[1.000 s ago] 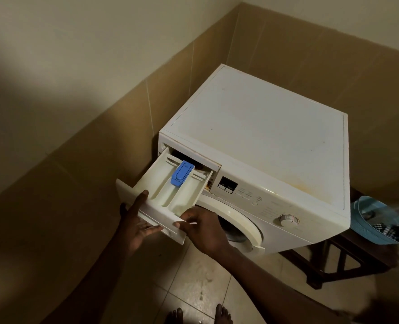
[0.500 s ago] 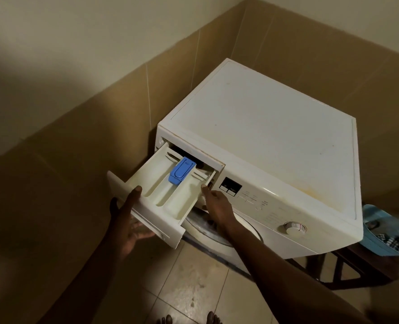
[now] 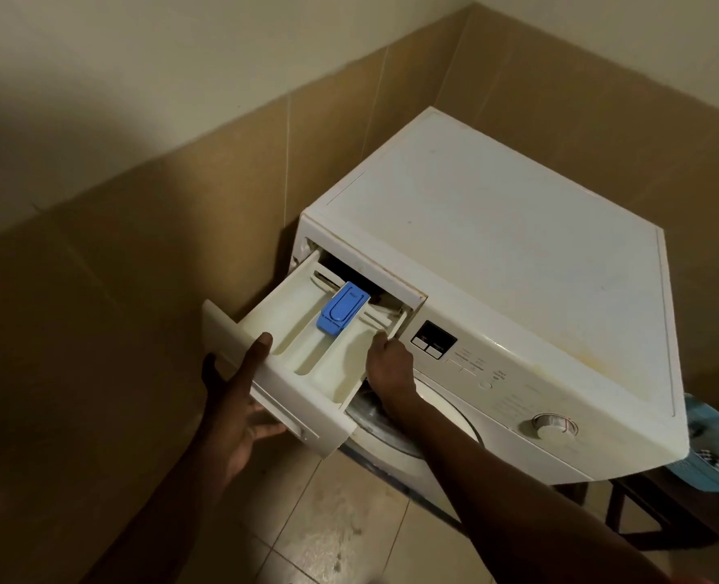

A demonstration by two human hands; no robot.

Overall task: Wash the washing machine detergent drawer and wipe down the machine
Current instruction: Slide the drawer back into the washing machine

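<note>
Drawer (image 3: 303,335) is sticking most of the way out of the washing machine (image 3: 496,246). Left hand (image 3: 239,398) grips its front, thumb on top, fingers underneath; right hand (image 3: 391,364) curls round its right wall.

Floor (image 3: 349,541): pale square tiles, smeared and stained. Standing on it: one white front-loading washing machine (image 3: 496,255), set in the far corner, its left side near the tiled wall. To its right, one dark wooden stand (image 3: 644,512), which carries a blue basin (image 3: 711,474).
</note>
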